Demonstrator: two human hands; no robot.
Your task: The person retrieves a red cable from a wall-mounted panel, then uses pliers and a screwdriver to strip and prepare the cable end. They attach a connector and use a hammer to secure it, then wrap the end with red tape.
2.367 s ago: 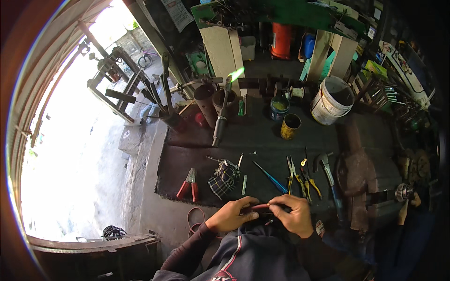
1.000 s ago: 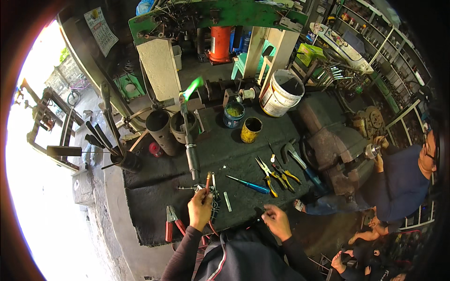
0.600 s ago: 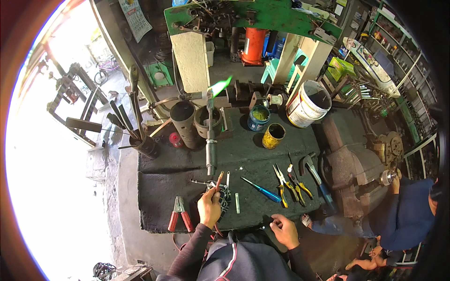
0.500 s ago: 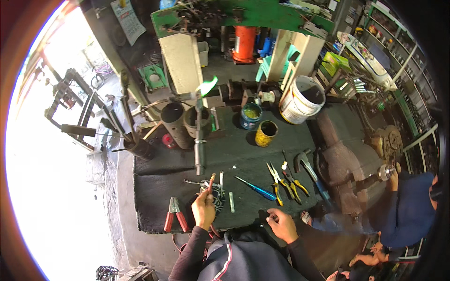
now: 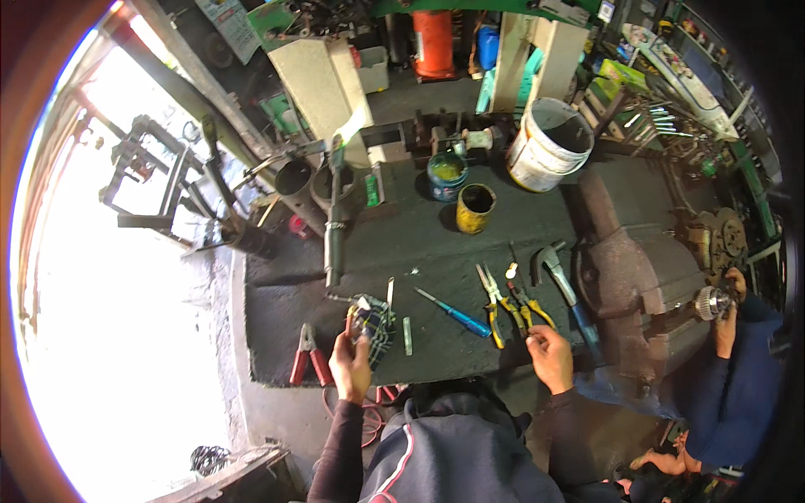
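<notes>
A brown metal vise (image 5: 641,264) at the right edge of the dark table (image 5: 390,243), a blue-handled hammer (image 5: 568,293) and yellow-handled steel pliers (image 5: 495,300) mark a workshop.

A red cable end (image 5: 349,322) with a paler, yellowish tip is standing nearly upright in the left grip (image 5: 350,369), pointing toward the far side above the near left of the desk (image 5: 272,335). Short-nosed pliers (image 5: 521,297) with yellow-and-black handles are lying at the near right, their head pointing far and slightly left, their handles spreading apart. The left handle is ending at the right grip (image 5: 551,359); whether they are touching is unclear.
</notes>
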